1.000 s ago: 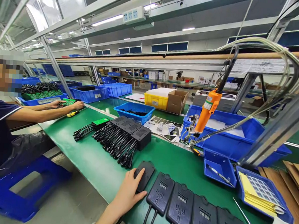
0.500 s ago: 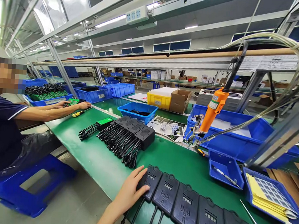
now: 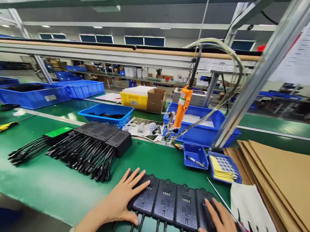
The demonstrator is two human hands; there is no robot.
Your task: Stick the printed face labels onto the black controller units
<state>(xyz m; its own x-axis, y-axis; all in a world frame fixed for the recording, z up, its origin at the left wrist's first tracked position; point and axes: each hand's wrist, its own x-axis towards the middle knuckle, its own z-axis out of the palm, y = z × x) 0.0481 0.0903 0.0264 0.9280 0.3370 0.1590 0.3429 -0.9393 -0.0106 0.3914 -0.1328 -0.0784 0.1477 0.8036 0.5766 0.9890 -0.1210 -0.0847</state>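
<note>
On green belt, four black modules (image 3: 174, 204) with displays, hands flanking

Left hand (image 3: 121, 200) and right hand (image 3: 223, 228) flat on black controllers (image 3: 166, 201), green bench (image 3: 46, 182)

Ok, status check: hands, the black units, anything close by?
Left hand flat on the left end of the unit row. Right hand on the right end. Four units side by side, cables toward the edge. Thin rod and white cloth just right.
</note>
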